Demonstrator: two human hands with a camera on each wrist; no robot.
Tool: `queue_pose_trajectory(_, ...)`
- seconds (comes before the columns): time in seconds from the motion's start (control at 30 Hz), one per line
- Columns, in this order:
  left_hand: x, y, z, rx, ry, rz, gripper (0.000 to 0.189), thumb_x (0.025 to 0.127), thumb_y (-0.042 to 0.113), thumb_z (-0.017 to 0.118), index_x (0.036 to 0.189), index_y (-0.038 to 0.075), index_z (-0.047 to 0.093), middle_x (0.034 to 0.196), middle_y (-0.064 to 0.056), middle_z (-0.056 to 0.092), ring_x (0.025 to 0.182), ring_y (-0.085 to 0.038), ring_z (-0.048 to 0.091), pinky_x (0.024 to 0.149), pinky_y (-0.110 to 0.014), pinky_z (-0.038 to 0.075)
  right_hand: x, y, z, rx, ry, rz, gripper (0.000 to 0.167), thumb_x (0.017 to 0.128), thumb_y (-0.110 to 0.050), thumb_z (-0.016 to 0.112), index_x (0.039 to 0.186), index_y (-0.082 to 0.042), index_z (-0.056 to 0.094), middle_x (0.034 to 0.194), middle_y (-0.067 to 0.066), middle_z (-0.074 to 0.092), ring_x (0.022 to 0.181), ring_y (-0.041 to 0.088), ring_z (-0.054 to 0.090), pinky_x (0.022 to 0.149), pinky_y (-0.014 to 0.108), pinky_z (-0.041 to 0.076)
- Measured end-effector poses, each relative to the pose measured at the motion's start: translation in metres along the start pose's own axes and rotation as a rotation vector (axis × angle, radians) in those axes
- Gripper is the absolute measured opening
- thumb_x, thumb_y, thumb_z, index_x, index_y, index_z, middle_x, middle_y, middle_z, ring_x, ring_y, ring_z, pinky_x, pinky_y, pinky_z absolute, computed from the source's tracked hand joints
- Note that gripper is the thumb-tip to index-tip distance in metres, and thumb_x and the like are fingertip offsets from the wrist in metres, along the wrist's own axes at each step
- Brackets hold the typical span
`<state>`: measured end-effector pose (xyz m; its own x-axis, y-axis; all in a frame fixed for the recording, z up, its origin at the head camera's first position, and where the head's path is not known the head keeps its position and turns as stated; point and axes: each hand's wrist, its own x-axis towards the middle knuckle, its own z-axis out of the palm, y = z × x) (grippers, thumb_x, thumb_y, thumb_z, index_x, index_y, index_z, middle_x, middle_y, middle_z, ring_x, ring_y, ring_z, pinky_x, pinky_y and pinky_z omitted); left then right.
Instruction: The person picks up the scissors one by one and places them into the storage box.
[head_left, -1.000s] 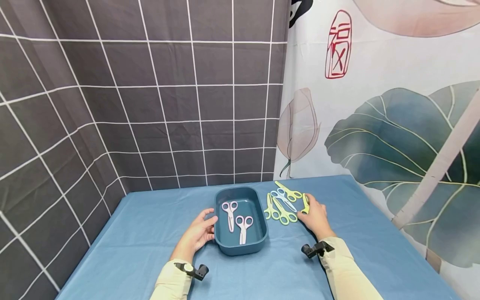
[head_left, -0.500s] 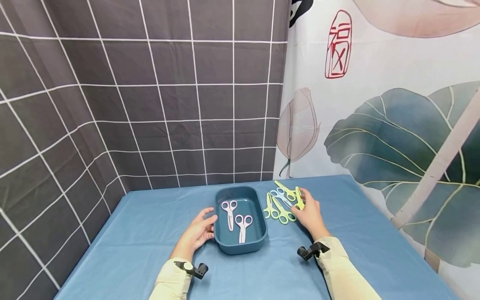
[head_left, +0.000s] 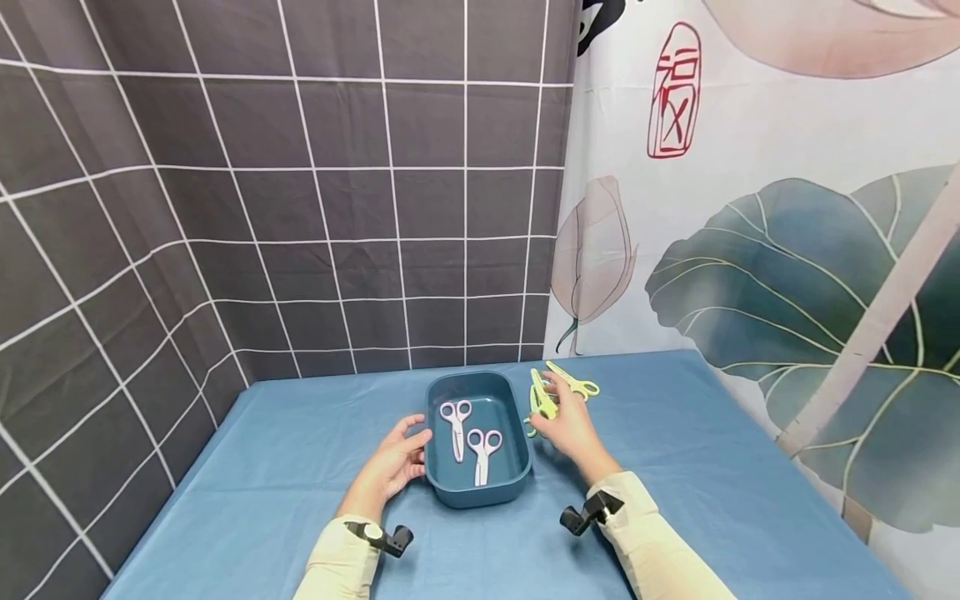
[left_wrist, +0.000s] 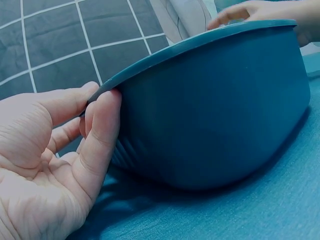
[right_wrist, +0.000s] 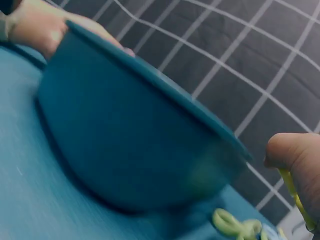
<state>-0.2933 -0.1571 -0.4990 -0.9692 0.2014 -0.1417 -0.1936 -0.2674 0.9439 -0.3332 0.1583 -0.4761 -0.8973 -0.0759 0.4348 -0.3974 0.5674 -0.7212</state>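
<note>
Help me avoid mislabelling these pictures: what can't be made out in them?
Right wrist: loose green scissors, blurred and cut off by the bottom edge; most of the held scissors, hidden by the right hand.
Head: how many scissors lie beneath that hand, hidden by it.
Left wrist: the inside of the tray, hidden by its wall.

Blue cloth-covered table (head_left: 300, 467), teal bin (head_left: 480, 498) standing on it, yellow-green scissors (head_left: 576, 383) — lying near the bin

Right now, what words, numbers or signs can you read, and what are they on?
Red sign on the white flowered cloth: stylised characters I can't read for sure.
Black shape at that cloth's top: cut off, can't tell if it's writing.
Blue box, scissors: no writing I can make out.
</note>
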Motion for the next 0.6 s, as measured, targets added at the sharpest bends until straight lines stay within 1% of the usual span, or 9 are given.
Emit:
queue_pose_trajectory(0.2,-0.001,0.002,0.0,0.001,-0.007,-0.001,0.05,0.105,0.01,0.052,0.148,0.006,0.026,0.077,-0.002,0.054,0.059,-0.006,0.05,0.048,-0.018,0.048,-0.004,-0.03,0.016,0.03,-0.079,-0.06,0.074,0.08,-0.008,0.08,0.146,-0.01,0.048,0.129,0.018,0.064,0.111,0.039,0.059,0.089,0.054,0.051)
queue_pose_trajectory(0.27,-0.001,0.003,0.0,0.002,-0.006,-0.001,0.051,0.105,0.01,0.052,0.148,0.006,0.026,0.077,-0.001,0.054,0.06,-0.006,0.049,0.048,-0.018,0.048,-0.005,-0.037,0.022,0.02,-0.101,-0.086,0.074,0.079,-0.008,0.081,0.145,-0.01,0.048,0.129,0.016,0.064,0.11,0.036,0.059,0.09,0.052,0.05)
queue_pose_trajectory(0.43,-0.002,0.004,0.001,0.002,-0.002,-0.01,0.051,0.105,0.009,0.051,0.149,0.006,0.025,0.077,-0.002,0.054,0.06,-0.006,0.049,0.048,-0.018,0.048,-0.01,-0.05,0.033,0.008,-0.131,-0.116,0.075,0.079,-0.008,0.082,0.145,-0.01,0.048,0.129,0.013,0.064,0.112,0.032,0.059,0.09,0.048,0.049)
queue_pose_trajectory(0.5,-0.002,0.003,0.001,0.005,0.0,-0.009,0.052,0.105,0.009,0.052,0.149,0.006,0.025,0.077,-0.002,0.054,0.06,-0.006,0.049,0.048,-0.018,0.048,-0.011,-0.054,0.036,0.017,-0.136,-0.109,0.076,0.079,-0.008,0.082,0.146,-0.012,0.047,0.13,0.013,0.063,0.114,0.033,0.058,0.091,0.048,0.049)
queue_pose_trajectory(0.6,-0.001,0.002,0.002,0.008,-0.001,-0.007,0.052,0.104,0.01,0.054,0.148,0.007,0.026,0.076,-0.001,0.052,0.061,-0.006,0.048,0.048,-0.018,0.048,-0.013,-0.056,0.039,0.005,-0.145,-0.126,0.077,0.079,-0.009,0.081,0.147,-0.012,0.047,0.13,0.014,0.063,0.113,0.034,0.056,0.09,0.046,0.047)
